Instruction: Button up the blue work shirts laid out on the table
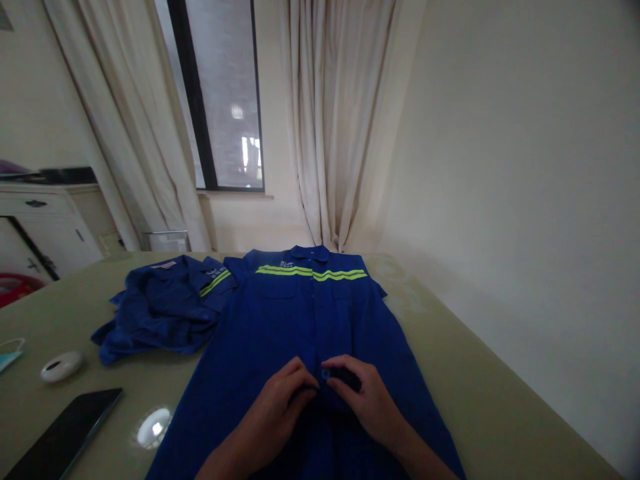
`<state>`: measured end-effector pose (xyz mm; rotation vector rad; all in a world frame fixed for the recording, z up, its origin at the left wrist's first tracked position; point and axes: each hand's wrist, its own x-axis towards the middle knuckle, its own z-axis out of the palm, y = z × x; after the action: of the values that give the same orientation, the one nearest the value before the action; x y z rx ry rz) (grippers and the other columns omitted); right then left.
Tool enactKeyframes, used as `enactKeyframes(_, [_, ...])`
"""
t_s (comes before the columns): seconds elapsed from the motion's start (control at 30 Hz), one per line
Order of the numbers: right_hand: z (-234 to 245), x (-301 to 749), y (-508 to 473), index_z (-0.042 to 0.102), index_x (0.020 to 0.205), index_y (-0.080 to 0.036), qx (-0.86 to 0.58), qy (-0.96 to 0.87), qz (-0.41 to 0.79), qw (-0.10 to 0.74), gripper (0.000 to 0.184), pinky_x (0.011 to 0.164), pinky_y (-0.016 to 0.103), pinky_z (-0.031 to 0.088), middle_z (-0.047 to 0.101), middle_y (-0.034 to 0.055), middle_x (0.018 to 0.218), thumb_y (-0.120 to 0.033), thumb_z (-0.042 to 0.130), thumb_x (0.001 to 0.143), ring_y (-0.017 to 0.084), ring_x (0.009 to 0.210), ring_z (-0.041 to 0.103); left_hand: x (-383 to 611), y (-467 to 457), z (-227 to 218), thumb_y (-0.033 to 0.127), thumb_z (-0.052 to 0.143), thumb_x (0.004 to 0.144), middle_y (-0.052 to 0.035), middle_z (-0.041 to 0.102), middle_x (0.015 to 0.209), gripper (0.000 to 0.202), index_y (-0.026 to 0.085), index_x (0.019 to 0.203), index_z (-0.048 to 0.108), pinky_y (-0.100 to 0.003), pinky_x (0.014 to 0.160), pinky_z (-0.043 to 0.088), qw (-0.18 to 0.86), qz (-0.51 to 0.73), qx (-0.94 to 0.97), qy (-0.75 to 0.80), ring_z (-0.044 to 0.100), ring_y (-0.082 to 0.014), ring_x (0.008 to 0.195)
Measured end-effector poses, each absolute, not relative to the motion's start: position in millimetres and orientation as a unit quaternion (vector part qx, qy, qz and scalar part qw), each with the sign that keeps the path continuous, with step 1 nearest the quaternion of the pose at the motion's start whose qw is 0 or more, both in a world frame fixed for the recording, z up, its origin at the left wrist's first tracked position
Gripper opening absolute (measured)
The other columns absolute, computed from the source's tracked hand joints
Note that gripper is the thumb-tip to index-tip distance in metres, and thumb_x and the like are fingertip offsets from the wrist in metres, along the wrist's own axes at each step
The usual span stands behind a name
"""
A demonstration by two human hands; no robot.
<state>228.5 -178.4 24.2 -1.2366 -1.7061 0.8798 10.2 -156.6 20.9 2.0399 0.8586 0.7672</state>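
A blue work shirt (280,320) with yellow-green reflective stripes across the chest lies spread out, its collar at the far end. Over its lower front, my left hand (285,400) is closed, thumb and forefinger pinching the shirt's fabric. Close beside it, my right hand (367,393) has its thumb and forefinger closed around the front edge of the shirt. A small pale blue button (325,375) shows at those fingertips. The fabric right under my fingers is dark and partly hidden.
A second blue garment (165,310) lies crumpled at the left on the greenish table (500,407). Nearer are a black phone (65,433), a white oval object (61,367) and a face mask (10,360). A wall (525,200) borders the right; curtains (335,120) hang behind.
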Motion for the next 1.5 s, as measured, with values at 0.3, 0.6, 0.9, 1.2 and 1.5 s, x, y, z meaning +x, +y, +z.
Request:
enactKeyframes(0.3, [24.6, 231.4, -178.1, 0.079, 0.098, -0.025, -0.504, -0.675, 0.372, 0.390, 0.013, 0.084, 0.029, 0.051, 0.079, -0.0003, 0.095, -0.024, 0.073, 0.086, 0.021, 0.093, 0.071, 13.0, -160.5, 9.8, 0.011, 0.053, 0.100, -0.0003, 0.064, 0.100, 0.020, 0.026, 0.106, 0.065, -0.026, 0.080, 0.049, 0.217, 0.300, 0.873, 0.319, 0.061, -0.0152, 0.088])
enactKeyframes(0.6, [17.0, 237.5, -176.9, 0.075, 0.106, -0.024, -0.522, -0.685, 0.172, 0.479, 0.015, 0.087, 0.032, 0.054, 0.078, 0.0029, 0.101, -0.027, 0.067, 0.093, 0.021, 0.094, 0.072, 10.0, -162.9, 15.9, 0.014, 0.047, 0.103, -0.0032, 0.064, 0.093, 0.018, 0.022, 0.108, 0.062, -0.027, 0.073, 0.052, 0.092, 0.345, 0.896, 0.263, 0.061, -0.0164, 0.080])
enactKeyframes(0.9, [19.6, 228.0, -187.9, 0.076, 0.106, -0.025, -0.470, -0.733, 0.227, 0.435, 0.018, 0.085, 0.030, 0.055, 0.077, 0.0038, 0.098, -0.036, 0.066, 0.097, 0.020, 0.092, 0.072, 9.6, -166.2, 11.9, 0.017, 0.045, 0.105, -0.0031, 0.068, 0.095, 0.020, 0.023, 0.114, 0.062, -0.029, 0.076, 0.051, 0.047, 0.329, 0.907, 0.260, 0.063, -0.0164, 0.082])
enactKeyframes(1.2, [25.6, 224.6, -186.8, 0.079, 0.100, -0.027, -0.455, -0.722, 0.338, 0.396, 0.015, 0.084, 0.028, 0.052, 0.077, 0.0015, 0.095, -0.030, 0.065, 0.097, 0.019, 0.090, 0.071, 9.1, -160.1, 12.9, 0.017, 0.053, 0.102, -0.0008, 0.070, 0.090, 0.013, 0.023, 0.106, 0.063, -0.032, 0.077, 0.046, 0.068, 0.361, 0.890, 0.271, 0.062, -0.0161, 0.080])
enactKeyframes(1.5, [15.1, 220.9, -186.9, 0.078, 0.099, -0.025, -0.445, -0.748, 0.296, 0.394, 0.021, 0.083, 0.028, 0.052, 0.076, 0.0028, 0.094, -0.018, 0.059, 0.095, 0.019, 0.089, 0.069, 11.1, -157.6, 3.0, 0.020, 0.055, 0.101, -0.0018, 0.069, 0.097, 0.014, 0.027, 0.106, 0.067, -0.032, 0.082, 0.048, 0.159, 0.365, 0.858, 0.324, 0.064, -0.0177, 0.088])
